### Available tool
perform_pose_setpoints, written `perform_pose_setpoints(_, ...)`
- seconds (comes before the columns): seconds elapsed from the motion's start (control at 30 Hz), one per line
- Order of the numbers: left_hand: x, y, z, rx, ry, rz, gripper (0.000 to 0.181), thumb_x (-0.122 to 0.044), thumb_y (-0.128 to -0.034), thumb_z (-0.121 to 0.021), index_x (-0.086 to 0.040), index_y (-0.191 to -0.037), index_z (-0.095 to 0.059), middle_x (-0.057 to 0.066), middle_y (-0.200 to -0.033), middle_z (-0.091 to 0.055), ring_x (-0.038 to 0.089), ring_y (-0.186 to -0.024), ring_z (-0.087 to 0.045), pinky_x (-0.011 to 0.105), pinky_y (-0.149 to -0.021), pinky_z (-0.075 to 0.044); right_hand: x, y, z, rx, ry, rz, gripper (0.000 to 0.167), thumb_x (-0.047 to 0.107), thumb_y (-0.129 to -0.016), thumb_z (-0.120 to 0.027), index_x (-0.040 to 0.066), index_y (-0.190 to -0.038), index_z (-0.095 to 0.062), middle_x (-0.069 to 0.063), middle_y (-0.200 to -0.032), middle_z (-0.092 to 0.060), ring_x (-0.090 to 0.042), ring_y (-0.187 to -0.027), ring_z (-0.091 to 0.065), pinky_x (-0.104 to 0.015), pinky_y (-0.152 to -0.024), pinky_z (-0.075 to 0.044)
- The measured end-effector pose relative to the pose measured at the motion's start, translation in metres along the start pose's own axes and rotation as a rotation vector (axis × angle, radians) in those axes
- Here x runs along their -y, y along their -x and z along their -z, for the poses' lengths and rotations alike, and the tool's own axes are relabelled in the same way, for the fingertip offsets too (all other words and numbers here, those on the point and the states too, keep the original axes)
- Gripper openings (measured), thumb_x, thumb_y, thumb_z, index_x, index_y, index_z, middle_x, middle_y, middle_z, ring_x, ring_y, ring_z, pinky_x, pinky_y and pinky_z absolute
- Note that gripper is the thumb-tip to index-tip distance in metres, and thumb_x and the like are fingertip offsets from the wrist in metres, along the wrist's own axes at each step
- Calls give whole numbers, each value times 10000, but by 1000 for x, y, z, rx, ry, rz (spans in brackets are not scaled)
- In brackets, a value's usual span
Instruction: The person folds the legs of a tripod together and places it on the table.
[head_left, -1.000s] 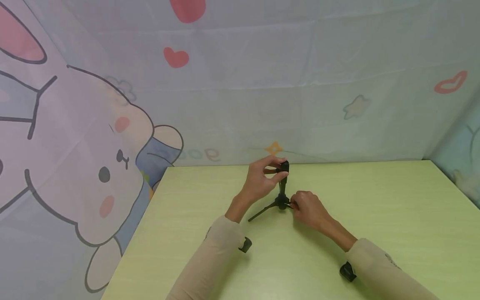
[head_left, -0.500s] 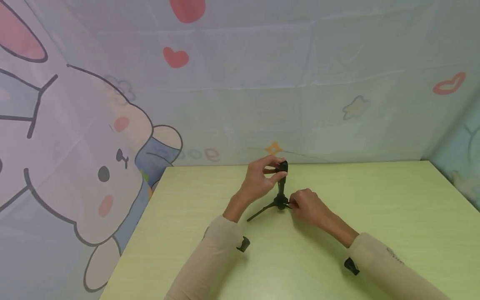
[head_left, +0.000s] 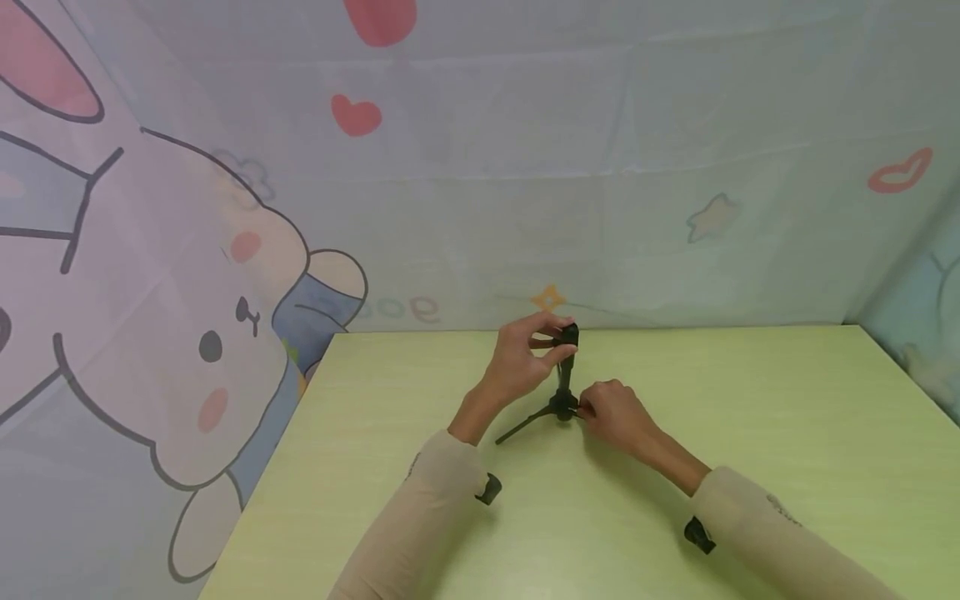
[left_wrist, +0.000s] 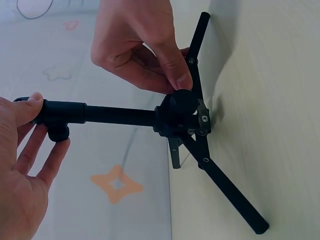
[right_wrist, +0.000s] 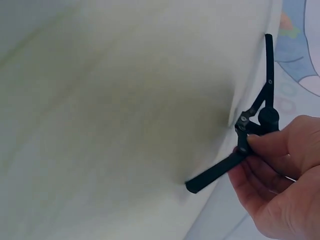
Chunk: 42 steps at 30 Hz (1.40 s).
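Note:
A small black tripod (head_left: 564, 406) stands upright near the back of the table, its legs spread out from a central hub. My left hand (head_left: 519, 360) grips the top of its post between thumb and fingers, beside a small knob (left_wrist: 58, 132). Low down on the right, my right hand (head_left: 617, 417) pinches a leg (right_wrist: 215, 173) close to the hub. In the left wrist view the right thumb lies just by the round hub knob (left_wrist: 184, 103); whether it touches the knob I cannot tell. The right fingertips are partly hidden behind the leg.
The pale green table (head_left: 375, 500) ends at a printed cloth backdrop (head_left: 480, 208) just behind the tripod. A black wrist device (head_left: 488, 489) shows under the left sleeve, another black device (head_left: 699, 536) under the right sleeve.
Both hands keep their holds on the tripod, which stays in place. The right forearm has shifted only slightly, and the whole view sways a little.

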<state>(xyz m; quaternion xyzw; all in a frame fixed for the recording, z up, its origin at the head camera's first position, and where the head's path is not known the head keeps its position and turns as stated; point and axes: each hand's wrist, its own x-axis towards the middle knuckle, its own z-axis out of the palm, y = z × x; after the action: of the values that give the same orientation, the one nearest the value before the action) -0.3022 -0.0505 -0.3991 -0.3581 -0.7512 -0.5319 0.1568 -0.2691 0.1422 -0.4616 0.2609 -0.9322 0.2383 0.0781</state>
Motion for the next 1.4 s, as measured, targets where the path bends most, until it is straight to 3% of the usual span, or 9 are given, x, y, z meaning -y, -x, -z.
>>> perform_pose_setpoints(0.33, -4, -3, -6, 15, -25, 1, 225, -18, -902, -810, -18, -1104, -711, 124, -1227, -734, 233, -982, -714, 234, -835, -617, -1, 7, -2, -103, -40, 4, 427, -125, -839, -664, 145, -556, -491, 96, -579, -282, -84, -549, -276, -256, -504, -259)
perform_pose_setpoints(0.43, -5, -5, -4, 19, -25, 16, 212, -17, -909, -803, -16, -1098, -708, 129, -1232, -731, 255, -986, -717, 226, -837, -614, 0, 6, 1, -129, -52, 15, 421, -129, -846, -663, 144, -563, -515, 97, -569, -310, -81, -549, -292, -268, -518, -295)
perform_pose_setpoints(0.67, -7, -8, 3, 20, -31, 20, 185, -28, -914, -802, -14, -1058, -687, 132, -1238, -728, 260, -993, -722, 237, -840, -617, 5, 2, 13, -181, -91, 11, 141, -97, -875, -709, -10, -778, -761, -27, -700, -664, -112, -592, -531, -327, -587, -484)
perform_pose_setpoints(0.9, -6, -7, 5, -11, -17, 35, 182, -16, -905, -807, -22, -1050, -698, 123, -1228, -734, 230, -979, -722, 244, -830, -622, 8, 0, 13, -289, -116, 37, 86, -75, -880, -727, -28, -835, -782, -79, -771, -736, -179, -642, -661, -390, -600, -569)
perform_pose_setpoints(1.07, -5, -7, 3, -11, -7, 42, 196, -20, -900, -815, -21, -1062, -704, 120, -1224, -734, 224, -978, -727, 245, -827, -623, 7, 2, 10, -333, -150, 21, 56, -53, -891, -745, -35, -860, -789, -95, -787, -749, -175, -633, -669, -377, -592, -569)
perform_pose_setpoints(1.27, -8, -7, 2, -3, -15, 44, 191, -21, -906, -809, -19, -1063, -698, 121, -1228, -731, 239, -990, -729, 244, -838, -620, 3, 4, 8, -338, -206, 5, 37, -41, -903, -761, -37, -909, -796, -88, -800, -755, -131, -607, -654, -306, -561, -553)
perform_pose_setpoints(1.4, -8, -6, 3, 5, -39, 36, 191, -24, -917, -798, -23, -1078, -696, 126, -1233, -725, 255, -995, -730, 235, -835, -618, 2, 4, 11, -308, -234, 9, 45, -31, -917, -759, -38, -936, -798, -105, -844, -768, -182, -657, -718, -338, -598, -617)
